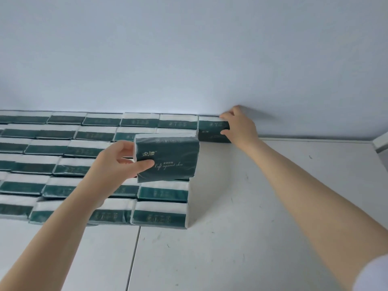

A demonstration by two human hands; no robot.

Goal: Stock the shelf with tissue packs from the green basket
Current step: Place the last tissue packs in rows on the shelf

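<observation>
Two hands are at work, each closed on a tissue pack. The left hand (119, 162) pinches the held pack (168, 158) by its left end, thumb across the dark front and fingers behind. It carries the pack upright above the rows, clear of the shelf. The right hand (241, 127) reaches further back, fingers curled over the top and thumb low on the front of the end pack (212, 128). That pack stands at the right end of the back row, against the wall (189, 59). To the left the stocked packs (73, 164) lie in tight rows that run out of view. To the right the white shelf (273, 196) shows a few scuff marks. The green basket is not in view.

The step in hand looks like seating the end pack, then setting the held one in front of it. To do it well, push the end pack flush to its neighbour and square to the wall before letting go. Then lower the held pack just in front, print facing the same way and edges in line with the row beside it. The wrap looks soft and slippery, so a light, even grip should keep it from crushing
</observation>
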